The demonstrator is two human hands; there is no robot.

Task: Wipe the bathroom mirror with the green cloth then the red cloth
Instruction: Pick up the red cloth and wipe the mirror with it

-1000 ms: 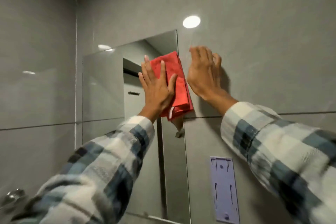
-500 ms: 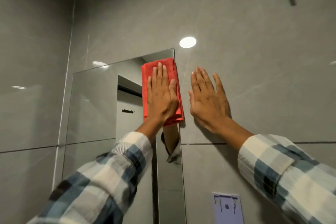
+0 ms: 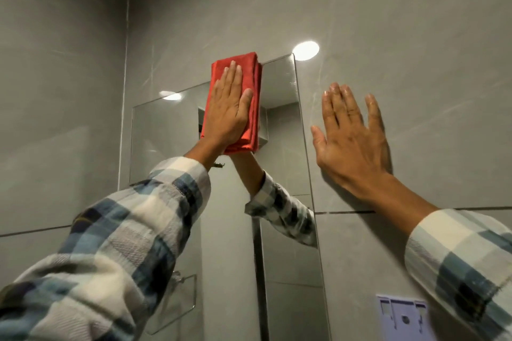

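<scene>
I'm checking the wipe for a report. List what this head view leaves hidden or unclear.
- Green cloth: nowhere in the head view.
- Mirror glass under the red cloth: covered by the cloth and the left hand, so its cleanliness cannot be judged.
- Mirror's lower edge: behind the left sleeve.
- Purple wall bracket: cut by the bottom edge.
- Right hand: palm faces the tiled wall, contact unseen.

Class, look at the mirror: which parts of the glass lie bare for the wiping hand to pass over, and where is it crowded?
Bare: glass left of the folded red cloth, and the strip between it and the frameless wall mirror's right edge. Crowded: top middle, under the left hand.
</scene>
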